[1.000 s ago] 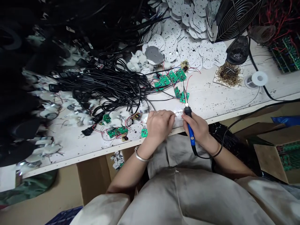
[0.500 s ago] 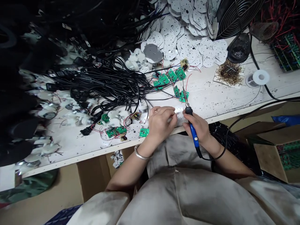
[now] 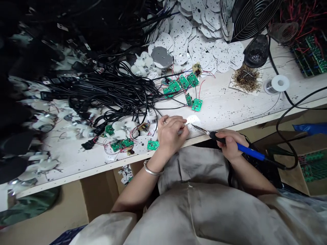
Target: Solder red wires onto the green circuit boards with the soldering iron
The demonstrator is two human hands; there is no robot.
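The right hand [image 3: 230,144] grips a long soldering iron with a blue handle [image 3: 250,152], its fingers wrapped tight around it. The iron lies low and nearly flat, and its thin metal tip points left, toward the left hand [image 3: 170,134], with a small gap between them. The left fingers [image 3: 173,120] curl together, but what they hold is too hidden to tell. Both hands are near the front edge of the white wooden table [image 3: 224,109]. A small green circuit board [image 3: 196,104] sits past the tip.
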